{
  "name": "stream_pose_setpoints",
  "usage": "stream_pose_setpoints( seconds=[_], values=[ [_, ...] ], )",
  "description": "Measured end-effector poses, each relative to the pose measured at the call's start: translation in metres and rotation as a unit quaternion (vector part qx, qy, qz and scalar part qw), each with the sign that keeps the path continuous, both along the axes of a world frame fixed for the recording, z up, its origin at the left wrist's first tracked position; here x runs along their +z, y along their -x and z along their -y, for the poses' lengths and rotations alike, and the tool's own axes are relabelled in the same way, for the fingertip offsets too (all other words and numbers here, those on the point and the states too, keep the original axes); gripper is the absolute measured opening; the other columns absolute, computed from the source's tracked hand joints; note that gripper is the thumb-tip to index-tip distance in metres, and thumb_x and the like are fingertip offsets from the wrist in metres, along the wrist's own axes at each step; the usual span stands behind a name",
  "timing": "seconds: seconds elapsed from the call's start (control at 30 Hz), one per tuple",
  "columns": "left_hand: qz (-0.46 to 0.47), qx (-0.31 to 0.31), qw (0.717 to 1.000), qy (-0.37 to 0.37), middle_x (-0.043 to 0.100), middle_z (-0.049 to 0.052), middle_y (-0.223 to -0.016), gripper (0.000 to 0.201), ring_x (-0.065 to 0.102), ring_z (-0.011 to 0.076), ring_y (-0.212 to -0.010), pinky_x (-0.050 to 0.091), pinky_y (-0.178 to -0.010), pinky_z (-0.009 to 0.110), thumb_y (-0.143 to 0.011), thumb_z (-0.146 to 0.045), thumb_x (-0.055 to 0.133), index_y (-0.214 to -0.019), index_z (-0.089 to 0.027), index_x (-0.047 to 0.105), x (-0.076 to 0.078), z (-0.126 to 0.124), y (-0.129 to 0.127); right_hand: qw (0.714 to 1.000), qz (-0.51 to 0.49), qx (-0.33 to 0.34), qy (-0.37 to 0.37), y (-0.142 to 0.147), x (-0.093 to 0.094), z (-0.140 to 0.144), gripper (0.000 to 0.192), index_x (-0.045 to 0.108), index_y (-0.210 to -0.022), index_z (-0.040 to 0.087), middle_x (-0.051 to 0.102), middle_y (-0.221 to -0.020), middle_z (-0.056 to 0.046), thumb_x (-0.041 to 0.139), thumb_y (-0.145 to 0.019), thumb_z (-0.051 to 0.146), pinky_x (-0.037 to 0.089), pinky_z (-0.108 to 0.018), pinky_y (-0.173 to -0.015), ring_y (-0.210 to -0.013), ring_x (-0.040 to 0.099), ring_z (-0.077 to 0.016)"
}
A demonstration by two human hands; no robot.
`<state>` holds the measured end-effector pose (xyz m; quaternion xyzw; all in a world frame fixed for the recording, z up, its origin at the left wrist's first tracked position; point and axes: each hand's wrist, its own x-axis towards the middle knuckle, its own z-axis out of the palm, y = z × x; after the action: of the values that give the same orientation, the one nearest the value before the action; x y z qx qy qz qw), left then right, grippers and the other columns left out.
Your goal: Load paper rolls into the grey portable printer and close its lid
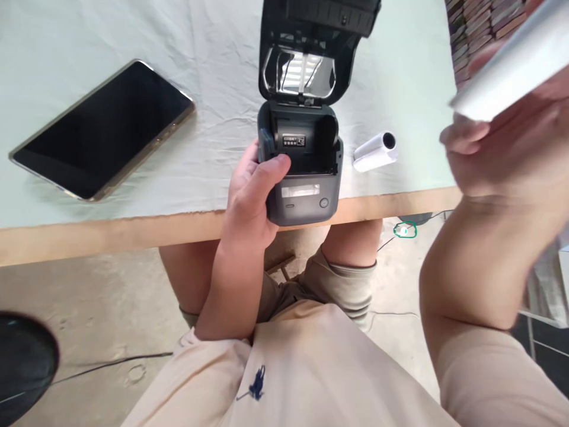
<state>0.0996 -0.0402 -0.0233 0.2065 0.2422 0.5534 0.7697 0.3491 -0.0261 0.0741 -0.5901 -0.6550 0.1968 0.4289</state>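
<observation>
The left hand (pixel 249 193) had its fingers clamped on the open printer (pixel 304 210) at the counter (pixel 111 244) edge — a looser hold could let it tip off. The right hand (pixel 502 142) gripped a blurred white object (pixel 518 68), fingers closed; careless swinging might knock the white roll (pixel 372 154).

Dark grey printer (pixel 300 204) at centre; white roll (pixel 371 156) right of it; black-screened phone (pixel 104 127) left; pale green tabletop (pixel 222 35); beige shirt (pixel 329 373) below.
</observation>
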Motion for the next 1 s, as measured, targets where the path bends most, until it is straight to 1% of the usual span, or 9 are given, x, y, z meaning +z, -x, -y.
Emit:
stream_pose_setpoints(
  seconds=[0.07, 0.13, 0.23, 0.4, 0.53, 0.6, 0.77, 0.9, 1.0],
  values=[
    [-0.008, 0.016, 1.000, 0.011, 0.081, 0.005, -0.100, 0.019, 0.073, 0.0390, -0.131, 0.065, -0.096, 0.047, -0.083, -0.034, 0.084, -0.099, -0.029, 0.077, 0.004, 0.000, -0.002, 0.992, -0.104, -0.069, 0.002, -0.026, -0.027, 0.006, 0.036, 0.077, -0.109, 0.034, 0.066, -0.089, -0.004, 0.076, -0.079, 0.054, 0.023, -0.030, -0.040, -0.056, 0.049, -0.0144],
    [-0.017, 0.034, 0.999, 0.014, 0.080, 0.005, -0.097, 0.018, 0.072, 0.0387, -0.132, 0.065, -0.097, 0.047, -0.081, -0.035, 0.085, -0.096, -0.030, 0.077, 0.006, 0.000, -0.005, 0.992, -0.092, -0.085, -0.001, -0.047, -0.055, 0.013, 0.033, 0.072, -0.106, 0.038, 0.063, -0.083, 0.000, 0.082, -0.079, 0.053, 0.035, -0.032, -0.044, -0.055, 0.049, -0.0150],
    [-0.023, 0.034, 0.999, 0.000, 0.080, 0.004, -0.093, 0.016, 0.070, 0.0372, -0.134, 0.064, -0.098, 0.046, -0.081, -0.034, 0.083, -0.096, -0.030, 0.076, 0.007, 0.000, -0.007, 0.993, -0.054, -0.091, -0.059, -0.070, -0.093, 0.018, 0.038, 0.067, -0.117, 0.046, 0.070, -0.103, 0.002, 0.085, -0.083, 0.054, 0.053, -0.041, -0.065, -0.071, 0.062, -0.0196],
    [-0.034, 0.035, 0.999, -0.005, 0.081, 0.005, -0.097, 0.010, 0.070, 0.0369, -0.134, 0.063, -0.101, 0.045, -0.085, -0.033, 0.078, -0.093, -0.028, 0.075, 0.006, 0.000, -0.007, 0.987, 0.020, -0.122, -0.101, -0.092, -0.133, 0.013, 0.041, 0.075, -0.110, 0.039, 0.074, -0.106, -0.004, 0.090, -0.076, 0.058, 0.045, -0.052, -0.097, -0.100, 0.062, -0.0307],
    [-0.035, 0.050, 0.998, 0.009, 0.081, 0.005, -0.099, 0.015, 0.066, 0.0394, -0.141, 0.062, -0.106, 0.047, -0.084, -0.035, 0.082, -0.096, -0.028, 0.077, 0.008, 0.002, -0.010, 0.972, 0.065, -0.156, -0.162, -0.068, -0.123, 0.029, 0.064, 0.069, -0.139, 0.039, 0.071, -0.128, -0.009, 0.085, -0.081, 0.059, 0.042, -0.057, -0.099, -0.113, 0.062, -0.0383],
    [-0.035, 0.053, 0.998, 0.011, 0.082, 0.004, -0.101, 0.013, 0.064, 0.0393, -0.143, 0.061, -0.106, 0.047, -0.085, -0.035, 0.080, -0.097, -0.029, 0.077, 0.008, 0.003, -0.010, 0.957, 0.100, -0.186, -0.198, -0.040, -0.110, 0.039, 0.053, 0.065, -0.140, 0.035, 0.067, -0.121, -0.011, 0.074, -0.093, 0.058, 0.045, -0.054, -0.089, -0.103, 0.063, -0.0349],
    [-0.038, 0.032, 0.999, -0.011, 0.081, 0.003, -0.103, 0.009, 0.072, 0.0350, -0.132, 0.064, -0.101, 0.043, -0.091, -0.032, 0.075, -0.099, -0.028, 0.078, 0.006, 0.002, -0.009, 0.969, 0.175, -0.153, -0.080, 0.024, -0.111, 0.031, 0.055, 0.063, -0.136, 0.022, 0.056, -0.126, -0.019, 0.078, -0.087, 0.040, 0.052, -0.061, -0.105, -0.116, 0.061, -0.0369],
    [-0.052, 0.044, 0.998, -0.001, 0.082, 0.002, -0.105, 0.014, 0.074, 0.0346, -0.129, 0.066, -0.096, 0.042, -0.087, -0.034, 0.077, -0.101, -0.030, 0.076, 0.007, 0.002, -0.009, 0.964, 0.194, -0.174, -0.058, 0.027, -0.128, 0.008, 0.052, 0.061, -0.140, 0.025, 0.059, -0.120, -0.018, 0.072, -0.090, 0.034, 0.053, -0.060, -0.108, -0.109, 0.060, -0.0331],
    [-0.058, 0.039, 0.997, 0.012, 0.082, 0.003, -0.105, 0.016, 0.072, 0.0365, -0.132, 0.065, -0.097, 0.044, -0.085, -0.033, 0.080, -0.100, -0.030, 0.076, 0.009, 0.003, -0.008, 0.971, 0.176, -0.133, -0.096, 0.024, -0.119, 0.010, 0.047, 0.062, -0.140, 0.030, 0.066, -0.123, -0.015, 0.067, -0.094, 0.037, 0.055, -0.059, -0.107, -0.111, 0.064, -0.0332]
  ],
)
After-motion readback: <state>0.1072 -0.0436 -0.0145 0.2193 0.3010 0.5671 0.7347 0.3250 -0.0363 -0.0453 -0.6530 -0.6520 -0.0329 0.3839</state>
